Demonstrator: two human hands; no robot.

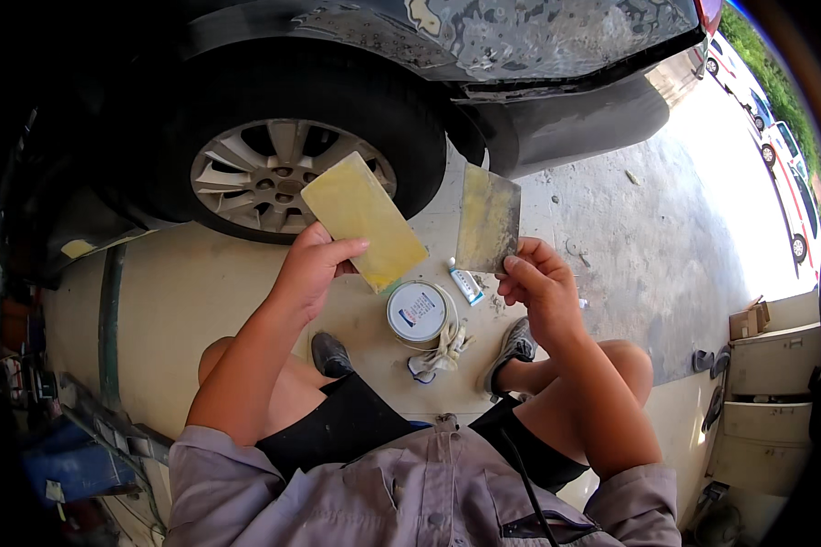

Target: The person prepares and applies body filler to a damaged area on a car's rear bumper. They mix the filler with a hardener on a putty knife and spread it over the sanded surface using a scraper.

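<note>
My left hand (312, 269) is closed on the lower edge of a flat rectangular board (365, 219), its face coated pale yellow, with the thumb on top. To its right, my right hand (540, 281) pinches the bottom corner of a thin rectangular putty spreader (488, 219), smeared with yellow and dark residue. The two plates are held up apart from each other, in front of the car wheel (287, 173). Beyond them is the car's bodywork (556, 41), with patchy grey, sanded-looking areas. What the fingers do behind both plates is hidden.
Between my feet stands a round lidded can (418, 310), with whitish work gloves (449, 348) against it. A white and blue tube (465, 281) lies beside it. Cabinets (771, 392) and a cardboard box (748, 321) are at the right; a blue bin (77, 465) is at the lower left.
</note>
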